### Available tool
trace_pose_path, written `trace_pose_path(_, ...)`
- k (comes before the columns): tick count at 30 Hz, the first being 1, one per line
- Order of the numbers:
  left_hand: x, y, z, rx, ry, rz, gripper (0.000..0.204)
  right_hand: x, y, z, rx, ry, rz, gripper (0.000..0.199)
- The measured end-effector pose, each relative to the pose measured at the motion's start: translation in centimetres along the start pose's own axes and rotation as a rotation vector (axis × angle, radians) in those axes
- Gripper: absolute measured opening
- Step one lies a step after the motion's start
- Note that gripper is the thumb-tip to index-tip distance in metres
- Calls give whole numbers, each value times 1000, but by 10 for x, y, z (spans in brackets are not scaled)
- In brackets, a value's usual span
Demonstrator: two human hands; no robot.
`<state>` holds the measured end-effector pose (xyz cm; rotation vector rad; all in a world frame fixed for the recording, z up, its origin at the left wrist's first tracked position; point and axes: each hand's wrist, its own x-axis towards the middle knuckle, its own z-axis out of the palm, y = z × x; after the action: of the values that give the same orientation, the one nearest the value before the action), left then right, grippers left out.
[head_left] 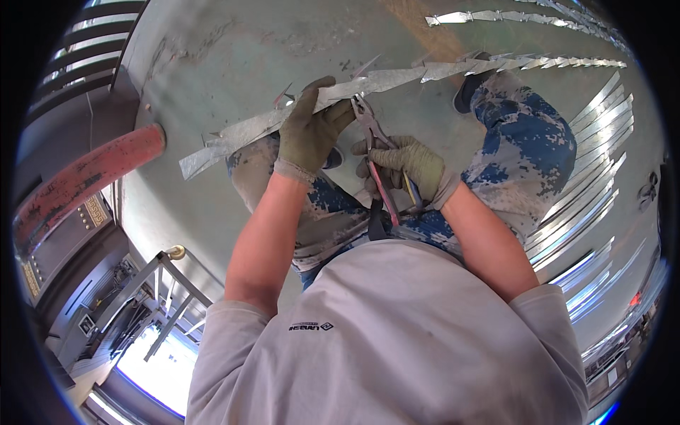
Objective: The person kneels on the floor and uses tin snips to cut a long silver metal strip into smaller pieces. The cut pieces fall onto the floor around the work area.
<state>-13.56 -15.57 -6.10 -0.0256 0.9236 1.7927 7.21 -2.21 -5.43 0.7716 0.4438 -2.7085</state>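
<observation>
A long silvery metal strip point(397, 79) with pointed spikes along its edges runs slantwise in front of me, over my knees. My left hand point(308, 134), in an olive work glove, is closed around this strip near its left end. In my right hand point(409, 166), gloved too, is a pair of pliers point(370, 127) with red handle grips. Their jaws point away from me and meet the strip's near edge, just right of my left fingers. Whether the jaws bite on the metal I cannot tell.
Many flat metal strips point(598, 134) lie on the greenish floor at the right. More spiked strips point(489, 15) lie at the far right. A worn red pipe point(92, 166) stands at the left, near a metal railing frame point(161, 265). My knees in camouflage trousers point(528, 142) flank the work.
</observation>
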Motion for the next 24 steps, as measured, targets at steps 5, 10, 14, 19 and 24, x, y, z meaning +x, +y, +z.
trace_pose_path(5,1,-1,1,-43,24,-8,48,6,6,-12,181,-83,74,40)
trace_pose_path(10,2,0,-2,-86,48,-21,49,2,3,-6,294,-177,81,36)
trace_pose_path(14,2,-1,-2,-117,58,-25,49,7,5,-7,237,-153,72,36)
trace_pose_path(19,1,-1,-2,-100,33,-26,49,7,8,3,91,-26,30,38)
trace_pose_path(24,5,-1,1,-55,74,-1,49,4,10,12,-10,52,41,46)
